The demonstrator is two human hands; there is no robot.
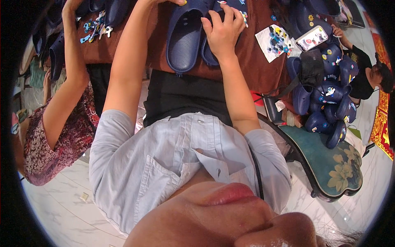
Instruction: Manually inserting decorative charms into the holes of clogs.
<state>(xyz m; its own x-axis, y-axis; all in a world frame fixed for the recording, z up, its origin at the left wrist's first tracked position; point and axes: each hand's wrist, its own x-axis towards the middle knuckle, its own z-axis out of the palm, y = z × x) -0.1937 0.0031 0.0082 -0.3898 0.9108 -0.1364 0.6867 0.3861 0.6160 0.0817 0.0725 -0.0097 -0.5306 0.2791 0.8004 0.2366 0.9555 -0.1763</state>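
Two navy clogs lie side by side on the brown cloth: the left clog (184, 45) shows its dotted footbed, and the right clog (208, 53) is partly covered by my right hand (224, 35). That hand rests over the clog with its fingers spread and bent. Small white and coloured charms (245, 19) show on the clog around my fingertips. At the top edge, my left hand (170, 1) touches the front of the left clog, beside a small yellow piece. Most of the left hand is cut off by the picture's edge.
A white sheet with loose charms (279, 40) lies to the right, near a phone (311, 38) and a heap of decorated navy clogs (329, 92). Charms (96, 28) lie left, by a co-worker's arm (74, 53). A green padded chair (325, 158) stands right. Another person (366, 74) is beyond.
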